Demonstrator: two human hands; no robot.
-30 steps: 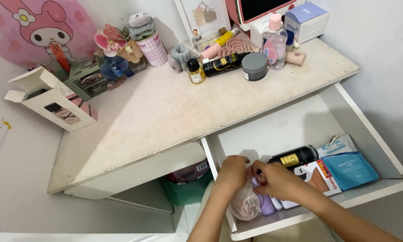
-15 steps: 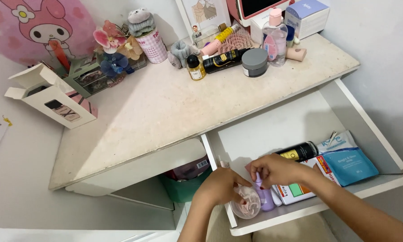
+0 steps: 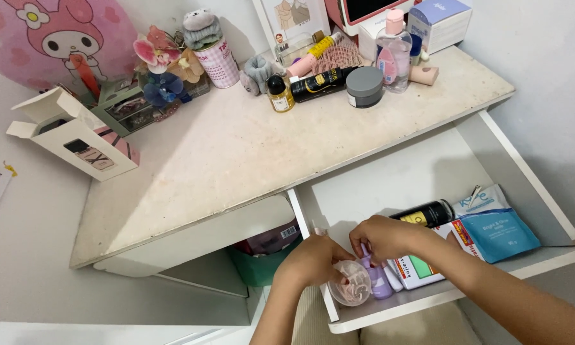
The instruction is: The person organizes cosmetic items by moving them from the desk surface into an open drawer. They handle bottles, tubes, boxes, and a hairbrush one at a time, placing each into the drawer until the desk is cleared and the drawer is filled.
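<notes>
Both hands work at the front left corner of an open white drawer (image 3: 530, 185). My left hand (image 3: 313, 259) rests on a small clear round container (image 3: 350, 284) with pink bits inside, fingers curled over its rim. My right hand (image 3: 380, 237) pinches the top of a small lilac bottle (image 3: 381, 283) standing beside that container. Just right of the hands lie a black bottle with a gold label (image 3: 425, 214), a white flat box with red and green print (image 3: 418, 269) and a blue sachet (image 3: 501, 235).
The white desk top (image 3: 236, 153) carries a grey jar (image 3: 364, 86), a clear bottle with a pink cap (image 3: 391, 54), a black tube (image 3: 316, 83), a small yellow bottle (image 3: 279, 94) and an open white box (image 3: 76, 137). A teal bin (image 3: 262, 268) sits under the desk.
My left hand slid from the drawer's inside to over the clear container at the front edge. My right hand stayed on the lilac bottle. The view shifted slightly.
</notes>
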